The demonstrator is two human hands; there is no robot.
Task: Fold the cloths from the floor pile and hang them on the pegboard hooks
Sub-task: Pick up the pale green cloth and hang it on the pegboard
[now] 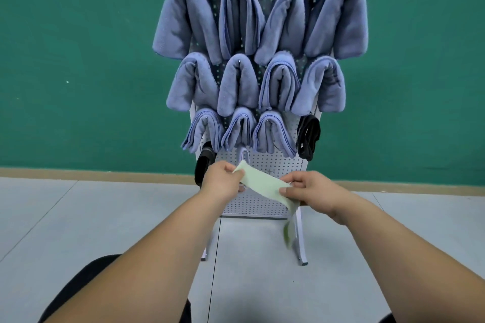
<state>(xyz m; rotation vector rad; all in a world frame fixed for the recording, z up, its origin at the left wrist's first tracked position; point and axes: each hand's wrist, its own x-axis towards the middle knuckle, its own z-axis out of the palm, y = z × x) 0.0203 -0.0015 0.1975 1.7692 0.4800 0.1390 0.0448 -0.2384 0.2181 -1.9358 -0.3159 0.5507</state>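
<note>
A pale green cloth is stretched between my two hands in front of the lower part of the white pegboard. My left hand pinches its upper left end. My right hand pinches the right part, and the cloth's tail hangs down below it, blurred. Several folded blue cloths hang in rows on the pegboard hooks above. One bare white hook shows just above the green cloth.
The pegboard stands on white legs on a grey tiled floor, against a green wall. Black straps hang at the board's right side and another black strap at its left. My dark-clothed knees show at the bottom edge.
</note>
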